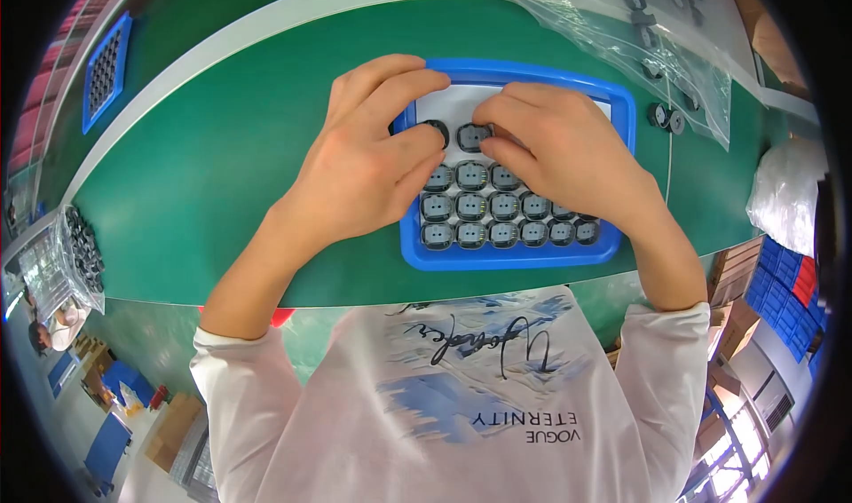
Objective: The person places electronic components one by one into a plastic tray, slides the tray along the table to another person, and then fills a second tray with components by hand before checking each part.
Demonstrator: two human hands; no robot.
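A blue-rimmed tray [411,253] with a white bottom lies on the green table, holding rows of small black-and-grey rounded plastic parts [472,176]. At the tray's upper left, my left hand [364,152] has its bent fingers closed round the side of one such part [437,130], which they partly cover. Beside it, my right hand [568,143] pinches another black-and-grey part [474,136] at its right side, with thumb and fingers together. Both parts are at the top of the rows. My right hand hides the tray's middle right and some parts there.
A clear plastic bag [612,32] with dark parts lies at the far right, with several loose black parts [666,118] by it. Another filled blue tray [106,72] is at the far left. A bag of dark pieces [82,250] hangs near the table's left end.
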